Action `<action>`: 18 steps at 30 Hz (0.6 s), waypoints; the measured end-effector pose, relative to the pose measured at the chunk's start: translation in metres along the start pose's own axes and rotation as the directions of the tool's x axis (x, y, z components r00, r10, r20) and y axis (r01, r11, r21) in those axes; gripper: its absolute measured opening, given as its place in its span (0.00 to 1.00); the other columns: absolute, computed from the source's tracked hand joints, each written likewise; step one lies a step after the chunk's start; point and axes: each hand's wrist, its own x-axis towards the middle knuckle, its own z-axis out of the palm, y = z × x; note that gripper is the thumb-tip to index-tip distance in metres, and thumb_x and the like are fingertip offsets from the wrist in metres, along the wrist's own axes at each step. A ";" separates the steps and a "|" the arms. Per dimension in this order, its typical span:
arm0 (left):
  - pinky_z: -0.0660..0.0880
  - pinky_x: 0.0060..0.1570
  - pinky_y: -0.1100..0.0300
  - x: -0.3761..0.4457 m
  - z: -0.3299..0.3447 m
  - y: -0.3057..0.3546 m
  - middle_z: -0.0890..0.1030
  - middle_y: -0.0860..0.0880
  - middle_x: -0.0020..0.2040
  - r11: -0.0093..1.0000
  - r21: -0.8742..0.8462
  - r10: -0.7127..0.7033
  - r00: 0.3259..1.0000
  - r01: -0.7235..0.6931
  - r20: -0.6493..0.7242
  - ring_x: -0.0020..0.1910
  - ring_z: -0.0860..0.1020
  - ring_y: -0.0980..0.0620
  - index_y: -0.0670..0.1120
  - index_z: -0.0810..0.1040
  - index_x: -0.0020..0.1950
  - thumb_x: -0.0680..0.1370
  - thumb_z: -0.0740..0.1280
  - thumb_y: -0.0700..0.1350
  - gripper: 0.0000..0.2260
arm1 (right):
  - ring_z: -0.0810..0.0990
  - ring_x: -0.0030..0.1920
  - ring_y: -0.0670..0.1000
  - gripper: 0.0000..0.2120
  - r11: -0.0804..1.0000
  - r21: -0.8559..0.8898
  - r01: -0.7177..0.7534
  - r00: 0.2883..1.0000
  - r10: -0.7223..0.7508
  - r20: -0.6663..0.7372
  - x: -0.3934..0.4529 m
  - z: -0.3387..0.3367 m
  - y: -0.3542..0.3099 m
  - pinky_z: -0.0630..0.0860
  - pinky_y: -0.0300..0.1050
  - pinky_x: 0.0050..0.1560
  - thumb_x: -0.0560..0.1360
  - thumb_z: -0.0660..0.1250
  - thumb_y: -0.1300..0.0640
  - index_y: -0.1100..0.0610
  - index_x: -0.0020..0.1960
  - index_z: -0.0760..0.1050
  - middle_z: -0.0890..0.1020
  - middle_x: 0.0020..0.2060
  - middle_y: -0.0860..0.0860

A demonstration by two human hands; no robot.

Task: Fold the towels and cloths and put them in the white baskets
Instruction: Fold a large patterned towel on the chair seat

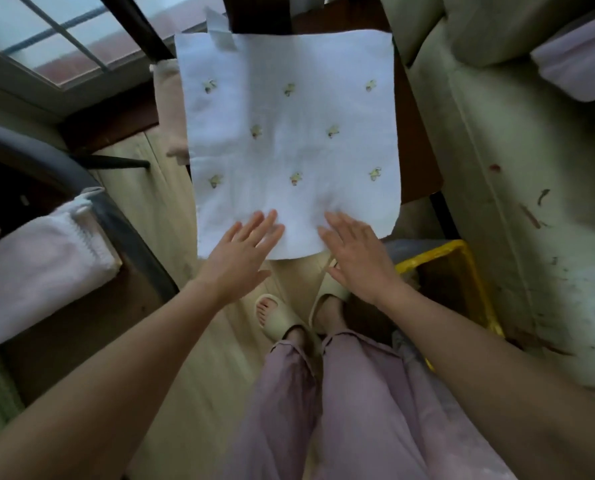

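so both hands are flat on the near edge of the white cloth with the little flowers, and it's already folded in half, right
Not quite. The head view shows the white cloth spread out in a single flat layer, not folded. The left hand and right hand do lie flat at its near edge.

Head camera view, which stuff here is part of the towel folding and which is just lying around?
Part of the job:
white cloth, spread flat
left hand and right hand, fingers straight on its near edge
pink cloth underneath
folded towels at the left

Lying about:
yellow bin
sofa
slippers
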 end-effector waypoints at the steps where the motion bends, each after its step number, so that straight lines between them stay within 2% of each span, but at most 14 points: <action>1: 0.44 0.77 0.50 -0.002 0.005 -0.003 0.38 0.48 0.79 1.000 0.005 0.005 0.999 -0.005 -0.038 0.78 0.39 0.48 0.49 0.42 0.79 0.81 0.61 0.53 0.35 | 0.68 0.68 0.60 0.38 0.999 -0.049 -0.017 1.000 0.017 -0.003 0.004 0.005 -0.004 0.68 0.56 0.64 0.63 0.78 0.47 0.57 0.67 0.68 0.70 0.68 0.59; 4: 0.47 0.75 0.50 -0.002 0.016 -0.006 0.48 0.46 0.80 1.000 0.028 -0.008 0.989 0.012 -0.149 0.79 0.46 0.46 0.49 0.49 0.80 0.78 0.66 0.51 0.36 | 0.62 0.69 0.60 0.40 0.985 -0.153 -0.077 0.995 0.067 -0.070 0.011 0.017 -0.017 0.63 0.59 0.69 0.65 0.74 0.41 0.58 0.67 0.61 0.64 0.67 0.59; 6: 0.57 0.72 0.47 0.003 0.023 -0.009 0.58 0.44 0.78 0.999 0.042 -0.006 0.972 0.016 -0.234 0.76 0.58 0.43 0.49 0.59 0.78 0.74 0.71 0.46 0.35 | 0.62 0.69 0.60 0.40 0.974 -0.198 -0.110 0.992 0.095 -0.082 0.018 0.024 -0.025 0.62 0.60 0.70 0.66 0.72 0.39 0.59 0.67 0.59 0.63 0.66 0.59; 8: 0.68 0.62 0.46 0.009 0.031 -0.013 0.69 0.43 0.72 1.000 0.024 -0.005 0.940 0.014 -0.340 0.68 0.70 0.42 0.48 0.70 0.71 0.68 0.76 0.41 0.33 | 0.63 0.67 0.61 0.38 0.967 -0.220 -0.130 0.989 0.111 -0.093 0.025 0.030 -0.029 0.61 0.61 0.70 0.67 0.71 0.41 0.59 0.67 0.60 0.63 0.65 0.60; 9: 0.70 0.58 0.47 0.011 0.034 -0.015 0.72 0.44 0.69 1.000 0.012 -0.008 0.921 0.014 -0.390 0.65 0.73 0.42 0.48 0.73 0.68 0.66 0.77 0.39 0.31 | 0.63 0.66 0.61 0.35 0.965 -0.225 -0.136 0.987 0.113 -0.112 0.028 0.032 -0.029 0.62 0.61 0.70 0.67 0.70 0.44 0.59 0.65 0.61 0.64 0.64 0.60; 12: 0.72 0.55 0.47 0.011 0.039 -0.019 0.75 0.45 0.67 0.999 0.000 0.030 0.888 -0.034 -0.459 0.62 0.75 0.42 0.48 0.76 0.65 0.66 0.77 0.40 0.28 | 0.64 0.62 0.60 0.24 0.962 -0.234 -0.139 0.978 0.096 -0.188 0.035 0.033 -0.027 0.65 0.60 0.66 0.68 0.64 0.55 0.60 0.61 0.65 0.65 0.61 0.60; 15: 0.73 0.52 0.48 0.007 0.038 -0.025 0.75 0.46 0.68 0.997 0.005 0.068 0.872 -0.075 -0.485 0.61 0.76 0.42 0.47 0.77 0.65 0.69 0.73 0.38 0.24 | 0.69 0.57 0.59 0.17 0.973 -0.214 -0.085 0.976 0.039 -0.213 0.037 0.025 -0.021 0.69 0.56 0.59 0.70 0.57 0.61 0.60 0.58 0.67 0.73 0.57 0.59; 18: 0.74 0.48 0.49 0.001 0.026 -0.029 0.72 0.48 0.71 1.000 -0.006 0.012 0.931 -0.015 -0.364 0.59 0.76 0.43 0.47 0.71 0.71 0.71 0.66 0.33 0.28 | 0.75 0.48 0.59 0.18 0.979 -0.195 -0.051 0.990 0.024 -0.139 0.034 0.004 -0.013 0.72 0.52 0.50 0.69 0.61 0.67 0.61 0.59 0.69 0.77 0.49 0.58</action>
